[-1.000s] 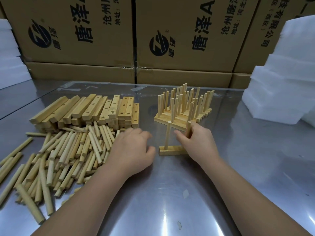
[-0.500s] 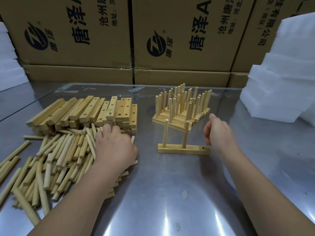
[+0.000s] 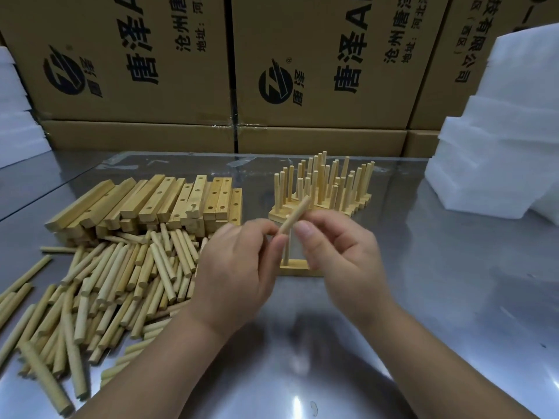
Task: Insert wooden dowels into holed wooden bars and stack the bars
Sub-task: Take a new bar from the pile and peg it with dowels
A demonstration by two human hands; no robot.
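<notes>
**One dowel raised between two hands, above the bar on the table**

At the far left a stack of white foam (image 3: 15,122) stands at the edge of the metal table (image 3: 438,297). Right of it, on the near left of the table, lies a loose heap of dowels (image 3: 115,282), pointing every way. Just behind the heap, on the far side, a pile of holed bars (image 3: 157,201) lies flat with the drilled holes facing up. Cardboard boxes (image 3: 136,55) printed in black make a wall along the far edge.

Toward the middle, the left hand (image 3: 239,267) is lifted off the table. Its thumb and forefinger pinch the low end of a single dowel (image 3: 295,214), which tilts up and to the right. Below it a bar (image 3: 298,267) rests flat on the table with one upright dowel (image 3: 286,252) standing in it (the rest of this bar is hidden behind the right hand).

The right hand (image 3: 335,252) is also raised, fingers curled, with its thumb just beside the held dowel. The frame is blurred here, and I cannot tell whether it grips the dowel or is only close to it.

Behind both hands, farther off, stands the stack of finished bars (image 3: 326,189), their dowels bristling upward. At the far right more white foam blocks (image 3: 499,146) are piled high.
</notes>
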